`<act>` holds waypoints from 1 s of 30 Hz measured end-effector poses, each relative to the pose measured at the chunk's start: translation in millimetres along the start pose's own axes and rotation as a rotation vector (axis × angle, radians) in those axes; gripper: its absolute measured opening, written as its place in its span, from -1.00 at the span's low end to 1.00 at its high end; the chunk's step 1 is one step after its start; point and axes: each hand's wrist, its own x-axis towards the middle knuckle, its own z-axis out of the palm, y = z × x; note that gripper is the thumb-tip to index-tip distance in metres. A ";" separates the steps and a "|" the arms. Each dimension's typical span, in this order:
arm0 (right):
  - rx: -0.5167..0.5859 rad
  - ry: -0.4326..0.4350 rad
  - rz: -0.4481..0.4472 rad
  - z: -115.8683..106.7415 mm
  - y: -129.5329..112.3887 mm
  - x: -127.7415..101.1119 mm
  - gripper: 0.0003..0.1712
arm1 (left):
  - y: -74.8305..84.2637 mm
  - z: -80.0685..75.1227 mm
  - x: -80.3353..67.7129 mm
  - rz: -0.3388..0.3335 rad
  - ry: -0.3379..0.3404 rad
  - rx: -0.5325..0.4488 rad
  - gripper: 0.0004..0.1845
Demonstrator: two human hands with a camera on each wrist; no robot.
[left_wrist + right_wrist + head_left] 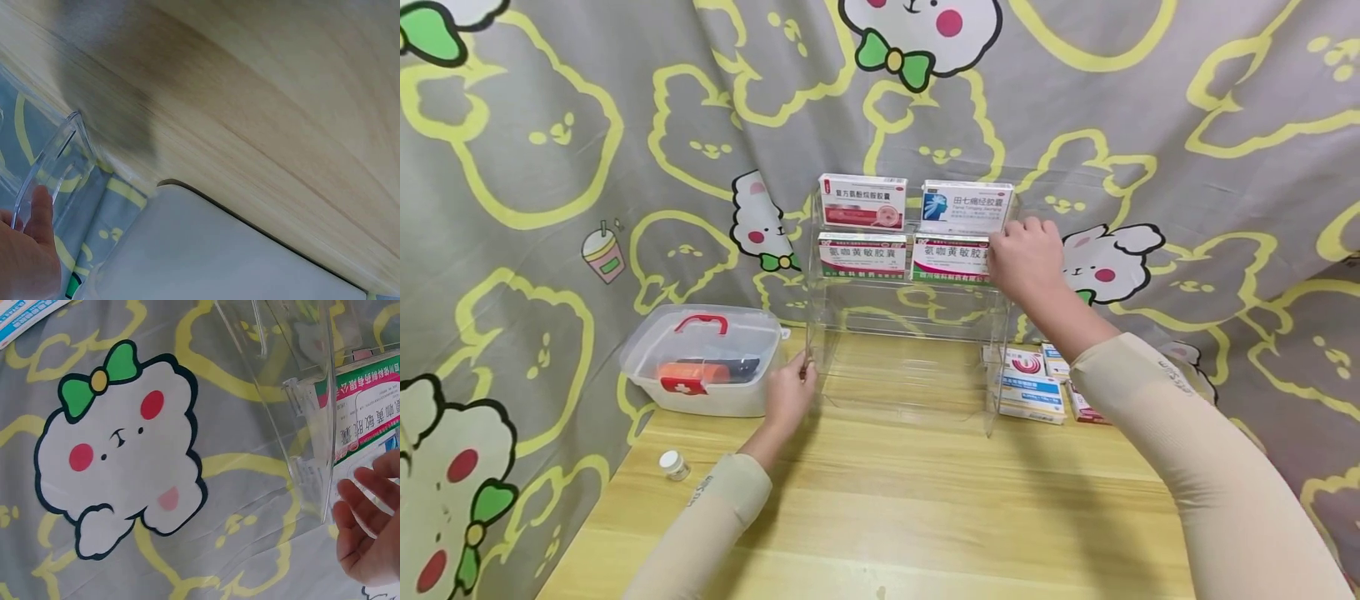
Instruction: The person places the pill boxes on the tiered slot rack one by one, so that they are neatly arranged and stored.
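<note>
Wooden table (887, 500): left hand (787, 398) pinches acrylic rack (910, 367) edge; right hand (1024, 258) fingers relaxed, touching green-striped box (951, 258).

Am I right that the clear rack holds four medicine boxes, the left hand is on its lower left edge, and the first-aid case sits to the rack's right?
Not quite: the head view shows the first-aid case left of the clear rack. Four medicine boxes and the left hand are as you said.
</note>
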 end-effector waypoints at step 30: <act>0.153 -0.376 0.478 26.3 137.0 -123.2 -0.64 | 5.7 -6.0 -1.1 0.000 -0.007 0.044 -0.85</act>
